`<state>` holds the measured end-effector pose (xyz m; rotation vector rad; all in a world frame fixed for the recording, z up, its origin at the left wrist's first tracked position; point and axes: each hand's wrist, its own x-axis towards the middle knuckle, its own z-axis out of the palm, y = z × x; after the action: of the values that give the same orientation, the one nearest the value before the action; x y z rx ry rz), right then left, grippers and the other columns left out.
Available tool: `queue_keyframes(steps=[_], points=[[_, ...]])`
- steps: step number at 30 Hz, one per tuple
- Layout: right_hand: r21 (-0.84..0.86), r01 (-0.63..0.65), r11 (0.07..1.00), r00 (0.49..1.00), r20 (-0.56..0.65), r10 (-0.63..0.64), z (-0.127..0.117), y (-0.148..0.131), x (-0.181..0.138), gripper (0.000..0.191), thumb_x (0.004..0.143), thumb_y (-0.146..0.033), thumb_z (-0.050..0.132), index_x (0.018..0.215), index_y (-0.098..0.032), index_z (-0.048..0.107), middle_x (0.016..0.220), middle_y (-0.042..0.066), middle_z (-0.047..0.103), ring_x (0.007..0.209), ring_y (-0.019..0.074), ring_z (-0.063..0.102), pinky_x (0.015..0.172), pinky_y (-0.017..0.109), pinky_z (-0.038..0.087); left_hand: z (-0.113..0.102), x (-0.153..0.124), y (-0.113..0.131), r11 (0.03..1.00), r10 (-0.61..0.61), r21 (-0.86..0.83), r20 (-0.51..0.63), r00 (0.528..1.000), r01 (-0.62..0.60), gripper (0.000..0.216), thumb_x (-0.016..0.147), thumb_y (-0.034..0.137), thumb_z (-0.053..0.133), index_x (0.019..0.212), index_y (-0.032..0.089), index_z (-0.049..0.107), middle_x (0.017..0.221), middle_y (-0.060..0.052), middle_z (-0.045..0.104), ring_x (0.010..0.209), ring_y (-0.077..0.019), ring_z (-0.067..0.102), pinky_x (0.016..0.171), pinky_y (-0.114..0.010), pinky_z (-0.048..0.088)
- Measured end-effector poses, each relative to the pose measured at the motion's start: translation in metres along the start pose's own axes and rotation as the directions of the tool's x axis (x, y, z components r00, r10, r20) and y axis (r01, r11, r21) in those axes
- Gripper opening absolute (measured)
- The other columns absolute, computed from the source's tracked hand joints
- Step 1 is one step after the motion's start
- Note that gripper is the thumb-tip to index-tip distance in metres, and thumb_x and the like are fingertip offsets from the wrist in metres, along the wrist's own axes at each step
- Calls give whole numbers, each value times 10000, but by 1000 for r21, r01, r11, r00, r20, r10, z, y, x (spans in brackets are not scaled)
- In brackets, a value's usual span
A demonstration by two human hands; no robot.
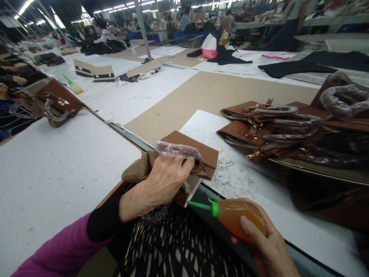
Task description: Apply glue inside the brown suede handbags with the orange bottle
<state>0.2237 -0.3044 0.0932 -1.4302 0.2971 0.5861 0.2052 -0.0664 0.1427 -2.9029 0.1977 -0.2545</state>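
Observation:
My left hand (165,179) is closed on a brown handbag (198,152) that lies at the near table edge, fingers curled over its top by the plastic-wrapped handle (177,149). The bag's tan lining (138,169) spills out to the left. My right hand (266,244) grips an orange glue bottle (239,217) with a green nozzle (201,205). The nozzle tip points left at the bag's lower edge, just under my left hand.
A pile of brown handbags (276,130) with wrapped handles lies on the right. Another brown bag (57,102) sits at the far left beside a second glue bottle (74,86). Cardboard sheets (207,92), black fabric (300,67) and other workers fill the background.

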Motion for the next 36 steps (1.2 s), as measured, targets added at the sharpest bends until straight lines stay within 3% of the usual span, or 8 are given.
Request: queue_keyframes(steps=[7,15,21,28,33,36], points=[[-6,8,1000,1000,-9,-8,-13,3,6,590,662,-504,804,1125,-223,567,1025,83,618,880,303,564,541,281,523,-2,0,0,1000,6,1,9,1000,-6,286,840,123,434,1091,152,567,948,-98,642,824,-205,577,698,-332,480],[-21,35,999,999,-17,-35,-3,0,1,559,697,-524,768,1119,-222,563,1019,78,617,902,309,565,539,281,521,-2,0,1,1000,8,-6,29,1000,-7,295,848,120,423,1103,157,567,984,-102,635,842,-201,574,757,-354,483],[-81,37,996,997,-61,-42,-7,7,-4,628,668,-556,774,1144,-223,533,993,68,623,817,305,584,504,310,537,-2,0,2,999,1,-45,64,998,2,306,823,103,451,1107,137,558,889,-96,638,694,-189,572,693,-363,493],[-233,218,948,959,-130,-252,-9,0,9,622,663,-558,772,1148,-258,525,1013,24,631,857,264,603,636,250,541,-3,1,0,999,-19,-43,49,999,21,406,771,98,510,1174,151,512,1023,-113,629,761,-201,587,691,-362,501],[-289,324,901,922,-115,-369,-9,-8,27,624,670,-537,778,1163,-262,512,1049,23,632,894,252,617,727,239,511,-12,13,-7,997,-47,-65,-20,999,45,259,800,114,526,1052,148,575,973,-90,634,880,-223,576,757,-366,501],[-276,396,876,900,-73,-430,-12,-7,41,666,679,-493,794,1220,-268,479,1104,36,617,955,258,610,811,262,489,-21,22,-13,993,-56,-101,16,998,57,210,821,132,536,1025,143,582,975,-87,629,918,-233,566,770,-375,504]])
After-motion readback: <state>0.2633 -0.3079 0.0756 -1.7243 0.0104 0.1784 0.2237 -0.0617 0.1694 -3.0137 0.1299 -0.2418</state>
